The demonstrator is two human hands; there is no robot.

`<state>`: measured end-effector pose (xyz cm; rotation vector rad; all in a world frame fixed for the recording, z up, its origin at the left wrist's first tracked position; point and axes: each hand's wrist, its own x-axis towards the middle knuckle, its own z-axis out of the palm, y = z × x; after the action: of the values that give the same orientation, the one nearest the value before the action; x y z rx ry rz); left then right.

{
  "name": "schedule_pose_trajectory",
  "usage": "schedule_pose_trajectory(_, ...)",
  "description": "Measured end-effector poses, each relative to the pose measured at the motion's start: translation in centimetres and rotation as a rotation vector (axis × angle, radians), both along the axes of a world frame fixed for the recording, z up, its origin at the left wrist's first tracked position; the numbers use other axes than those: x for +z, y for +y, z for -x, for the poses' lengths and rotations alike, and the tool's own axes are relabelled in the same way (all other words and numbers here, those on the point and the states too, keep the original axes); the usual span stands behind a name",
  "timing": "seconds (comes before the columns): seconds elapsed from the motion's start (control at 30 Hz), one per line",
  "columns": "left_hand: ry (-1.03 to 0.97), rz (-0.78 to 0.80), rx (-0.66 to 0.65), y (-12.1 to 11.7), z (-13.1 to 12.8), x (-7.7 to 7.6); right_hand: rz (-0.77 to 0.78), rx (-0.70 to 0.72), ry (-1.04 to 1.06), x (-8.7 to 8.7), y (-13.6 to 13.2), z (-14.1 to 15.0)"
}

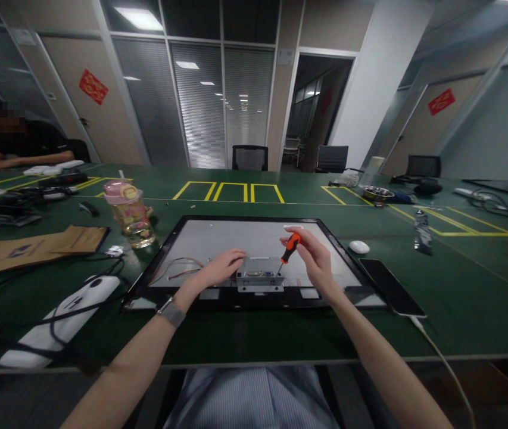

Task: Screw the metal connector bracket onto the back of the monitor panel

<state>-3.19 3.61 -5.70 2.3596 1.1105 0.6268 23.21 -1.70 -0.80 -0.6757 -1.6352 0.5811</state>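
A flat display panel (200, 238) with a black frame lies back side up in front of me. On its near middle sits a metal bracket box (260, 281) with several ports along its face. My left hand (224, 266) rests at the left end of the box, its fingers reaching over the top edge. In my right hand (314, 256) is an orange and black screwdriver (292, 245), tilted, its tip down at the box's right end. Whether the tip sits in a screw is too small to tell. Thin coloured wires (182, 267) lie on the panel left of the box.
A pink-lidded drink bottle (129, 214), brown paper bag (34, 247) and white power strip (64, 322) with black cables stand left. To the right lie a white oval case (359, 246), a phone (392, 286) on a charging cable and a metal bowl (377, 193). Another person (21, 140) sits far left.
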Motion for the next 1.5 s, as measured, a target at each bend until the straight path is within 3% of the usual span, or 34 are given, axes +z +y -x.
schedule_pose_trajectory(0.1,0.015,0.002,0.007,0.0,-0.1,0.0,0.058,0.034,0.063,-0.1,0.1,0.4)
schedule_pose_trajectory(0.33,0.02,0.02,0.012,0.0,0.0,-0.2,-0.031,-0.137,0.081,-0.6,0.7,0.4)
schedule_pose_trajectory(0.47,0.015,0.014,0.007,0.0,0.0,0.0,0.058,0.025,0.097,0.0,0.0,0.5)
schedule_pose_trajectory(0.57,0.017,0.0,0.008,-0.1,-0.2,0.1,0.127,0.066,0.152,0.3,-0.1,0.6)
schedule_pose_trajectory(0.83,0.022,-0.003,0.019,-0.1,-0.3,0.1,0.044,-0.117,0.175,-0.2,1.0,0.2)
schedule_pose_trajectory(1.07,0.019,-0.006,0.0,0.0,-0.1,-0.1,0.171,0.214,0.271,-0.1,0.7,0.2)
schedule_pose_trajectory(1.2,0.024,0.005,0.004,-0.1,-0.1,0.1,0.184,0.087,0.202,-0.1,0.7,0.1)
schedule_pose_trajectory(1.37,0.021,0.007,0.006,-0.2,-0.1,0.2,0.069,-0.089,0.139,-0.3,0.9,-0.1)
schedule_pose_trajectory(1.5,0.031,0.005,0.009,-0.2,-0.2,0.3,0.093,0.059,0.166,-0.2,0.9,-0.3)
